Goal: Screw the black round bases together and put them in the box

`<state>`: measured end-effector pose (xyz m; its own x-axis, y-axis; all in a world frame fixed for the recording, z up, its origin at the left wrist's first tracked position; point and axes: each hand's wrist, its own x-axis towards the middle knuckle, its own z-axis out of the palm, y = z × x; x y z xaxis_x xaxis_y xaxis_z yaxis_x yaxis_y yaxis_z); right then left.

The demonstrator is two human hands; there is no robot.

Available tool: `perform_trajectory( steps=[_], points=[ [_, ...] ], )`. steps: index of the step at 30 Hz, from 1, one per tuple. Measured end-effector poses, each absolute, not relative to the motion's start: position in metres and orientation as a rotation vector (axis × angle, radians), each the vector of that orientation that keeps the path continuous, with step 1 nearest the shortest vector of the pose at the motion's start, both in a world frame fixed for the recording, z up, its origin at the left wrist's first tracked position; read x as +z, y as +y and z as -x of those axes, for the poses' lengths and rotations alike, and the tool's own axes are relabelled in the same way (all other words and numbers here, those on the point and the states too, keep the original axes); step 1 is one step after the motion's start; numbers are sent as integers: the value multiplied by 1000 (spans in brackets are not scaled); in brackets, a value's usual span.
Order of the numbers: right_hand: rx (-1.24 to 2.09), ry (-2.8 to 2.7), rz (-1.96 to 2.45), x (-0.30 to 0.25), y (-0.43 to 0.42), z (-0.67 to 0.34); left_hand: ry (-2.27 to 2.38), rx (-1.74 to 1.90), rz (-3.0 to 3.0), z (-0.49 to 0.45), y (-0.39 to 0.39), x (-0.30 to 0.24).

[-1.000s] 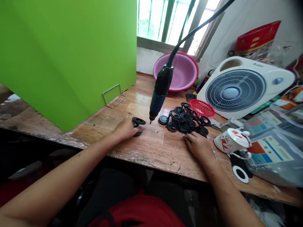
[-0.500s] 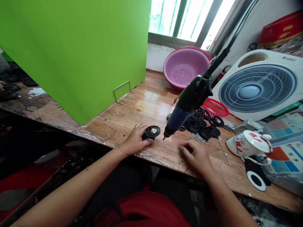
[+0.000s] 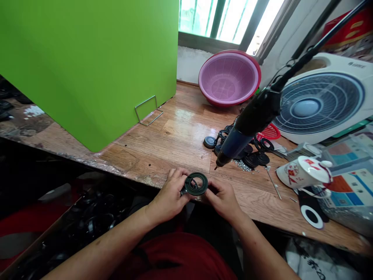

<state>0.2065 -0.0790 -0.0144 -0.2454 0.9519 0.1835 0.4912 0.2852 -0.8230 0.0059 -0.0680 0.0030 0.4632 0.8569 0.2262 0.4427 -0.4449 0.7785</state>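
1. I look from my remote place through the head camera, and I take the black ring-shaped, plastic-looking part (image 3: 196, 191) as the centre of my clock. It is at the front edge of the brown wood-patterned tabletop (image 3: 186, 136), with its round face turned upward.

2. At 8 o'clock, my left hand (image 3: 171, 194) is closed on this part; the thumb lies on the near side. I cannot tell whether the part also touches the tabletop.

3. Between 3 and 4 o'clock, my right hand (image 3: 224, 198) is half curled, thumb and forefinger slightly apart. Its fingertips are at the part's rim, but I cannot tell if they grip it.

4. At 2 o'clock, the tip of a black-and-blue cylindrical power screwdriver (image 3: 241, 132) points down, near the part. The tool is tilted.

5. Farther at 2 o'clock, partly hidden behind the screwdriver, is a pile of black round parts (image 3: 253, 159). Small silvery metal pieces (image 3: 243, 166) lie just beside it.

6. At 1 o'clock, well apart, a pink round plastic basin (image 3: 230, 77) is tilted.

7. At 3 o'clock is a white lidded mug with red pattern (image 3: 291, 175).

8. Between 10 and 11 o'clock, a bent silver wire stand (image 3: 145, 101) is just beside a flat bright-green panel (image 3: 101, 70).
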Motion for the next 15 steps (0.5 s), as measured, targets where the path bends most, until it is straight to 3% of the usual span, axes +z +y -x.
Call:
perform_trajectory(
  steps=[15],
  points=[
    [1039,-1923,1203,-4,-74,-209,1022,804,-2080,-5,-65,3]
  ],
)
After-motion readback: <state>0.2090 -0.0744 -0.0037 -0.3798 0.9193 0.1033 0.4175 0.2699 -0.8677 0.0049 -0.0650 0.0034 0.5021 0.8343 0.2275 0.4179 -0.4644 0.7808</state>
